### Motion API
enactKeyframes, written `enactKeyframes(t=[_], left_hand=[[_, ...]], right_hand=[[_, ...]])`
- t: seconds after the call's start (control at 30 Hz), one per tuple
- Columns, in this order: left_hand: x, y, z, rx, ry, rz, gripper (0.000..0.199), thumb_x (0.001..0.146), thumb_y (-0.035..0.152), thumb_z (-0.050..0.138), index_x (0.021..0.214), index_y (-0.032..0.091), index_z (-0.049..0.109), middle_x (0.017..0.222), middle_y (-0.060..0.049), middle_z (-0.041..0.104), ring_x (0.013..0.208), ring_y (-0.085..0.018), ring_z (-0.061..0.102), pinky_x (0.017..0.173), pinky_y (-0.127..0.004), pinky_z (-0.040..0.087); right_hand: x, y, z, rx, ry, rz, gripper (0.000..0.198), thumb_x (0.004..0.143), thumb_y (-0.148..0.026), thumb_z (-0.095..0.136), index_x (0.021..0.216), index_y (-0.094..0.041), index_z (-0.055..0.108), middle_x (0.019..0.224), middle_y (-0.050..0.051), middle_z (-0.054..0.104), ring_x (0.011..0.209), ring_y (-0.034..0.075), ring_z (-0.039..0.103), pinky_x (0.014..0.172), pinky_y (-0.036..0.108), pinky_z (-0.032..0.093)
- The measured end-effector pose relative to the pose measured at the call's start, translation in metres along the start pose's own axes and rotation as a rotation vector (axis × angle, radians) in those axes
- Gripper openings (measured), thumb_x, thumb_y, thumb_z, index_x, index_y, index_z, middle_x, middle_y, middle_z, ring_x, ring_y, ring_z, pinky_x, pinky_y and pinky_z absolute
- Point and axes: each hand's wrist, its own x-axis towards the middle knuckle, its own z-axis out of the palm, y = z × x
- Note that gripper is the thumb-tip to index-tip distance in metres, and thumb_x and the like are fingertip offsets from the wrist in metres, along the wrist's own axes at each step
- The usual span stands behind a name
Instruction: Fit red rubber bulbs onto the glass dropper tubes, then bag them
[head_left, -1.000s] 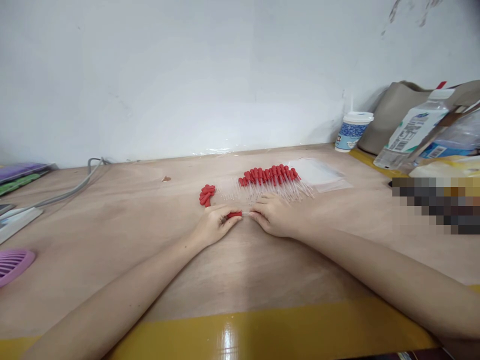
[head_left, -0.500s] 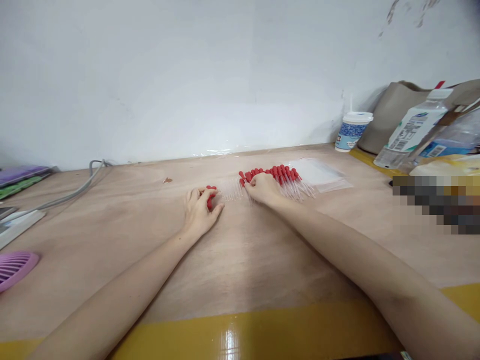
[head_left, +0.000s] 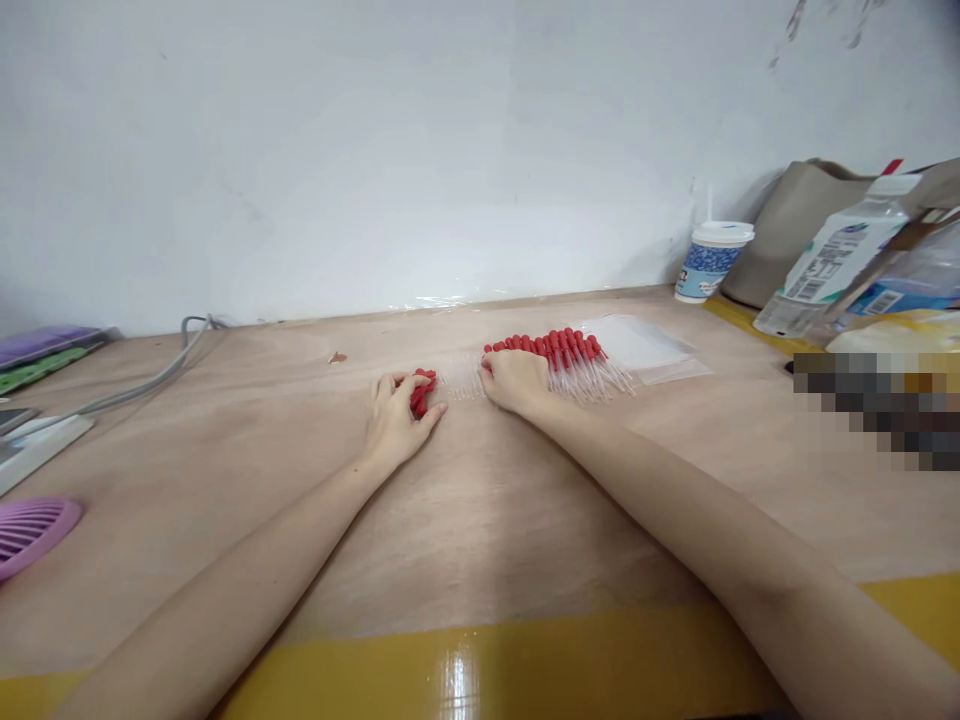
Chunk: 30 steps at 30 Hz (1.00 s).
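My left hand (head_left: 395, 415) lies on the table with its fingers curled round several loose red rubber bulbs (head_left: 422, 392); its thumb stretches out to the right. To the right of these bulbs is a row of thin clear tubes (head_left: 461, 376) without bulbs. My right hand (head_left: 516, 380) is closed in a pinch at the right end of those tubes, on what seems to be a dropper whose lower part is hidden by the fingers. Behind and to the right of it lies a row of red-bulbed droppers (head_left: 566, 350), their clear stems slanting toward me.
A clear plastic bag (head_left: 637, 342) lies right of the droppers. Farther right stand a paper cup (head_left: 714, 262), a plastic bottle (head_left: 832, 260) and a beige bag (head_left: 776, 225). A grey cable (head_left: 142, 385) and a pink slatted object (head_left: 37, 532) are at left. Yellow tape (head_left: 390, 672) edges the table.
My right hand has shifted slightly left along the row, and its fingertips now hide the dropper pinched there. More red bulbs show by my left hand, which has barely moved.
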Motion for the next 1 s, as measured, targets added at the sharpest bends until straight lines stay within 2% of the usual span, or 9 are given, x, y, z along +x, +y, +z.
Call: enactKeyframes(t=[0.1, 0.33, 0.53, 0.77, 1.0], left_hand=[[0.0, 0.0, -0.001, 0.01, -0.008, -0.004, 0.033, 0.069, 0.036, 0.064, 0.098, 0.019, 0.059, 0.098, -0.009, 0.05, 0.098, -0.025, 0.044, 0.089, -0.039, 0.038], [0.0, 0.0, -0.001, 0.022, -0.01, 0.002, 0.032, 0.07, 0.036, 0.063, 0.097, 0.019, 0.059, 0.098, -0.009, 0.051, 0.098, -0.025, 0.045, 0.089, -0.04, 0.038], [0.0, 0.0, -0.001, -0.02, -0.029, -0.025, 0.034, 0.07, 0.035, 0.063, 0.099, 0.019, 0.058, 0.099, -0.009, 0.05, 0.1, -0.025, 0.045, 0.09, -0.039, 0.039], [0.0, 0.002, -0.003, -0.051, -0.025, -0.082, 0.039, 0.071, 0.038, 0.061, 0.105, 0.02, 0.055, 0.098, -0.008, 0.049, 0.1, -0.025, 0.046, 0.089, -0.041, 0.039], [0.002, 0.0, -0.002, -0.108, 0.004, -0.204, 0.033, 0.07, 0.04, 0.062, 0.095, 0.02, 0.056, 0.094, -0.008, 0.05, 0.098, -0.024, 0.048, 0.085, -0.04, 0.041]], right_hand=[[-0.003, -0.002, 0.002, -0.056, -0.017, -0.123, 0.032, 0.086, -0.033, 0.039, 0.086, -0.018, 0.067, 0.093, 0.01, 0.064, 0.09, 0.023, 0.056, 0.067, 0.03, 0.041], [-0.01, 0.001, 0.004, -0.095, -0.029, -0.177, 0.041, 0.088, -0.041, 0.035, 0.085, -0.015, 0.067, 0.094, 0.012, 0.062, 0.09, 0.023, 0.054, 0.065, 0.03, 0.04], [-0.028, 0.0, -0.005, -0.111, 0.002, -0.317, 0.036, 0.087, -0.039, 0.04, 0.083, -0.015, 0.067, 0.09, 0.011, 0.062, 0.088, 0.023, 0.052, 0.065, 0.031, 0.038], [-0.065, 0.005, -0.018, -0.104, -0.01, -0.379, 0.033, 0.087, -0.032, 0.039, 0.078, -0.016, 0.066, 0.081, 0.009, 0.063, 0.08, 0.02, 0.053, 0.059, 0.03, 0.034], [-0.096, 0.036, -0.03, -0.088, 0.004, -0.347, 0.025, 0.084, -0.026, 0.042, 0.075, -0.019, 0.065, 0.077, 0.005, 0.062, 0.079, 0.017, 0.053, 0.055, 0.028, 0.029]])
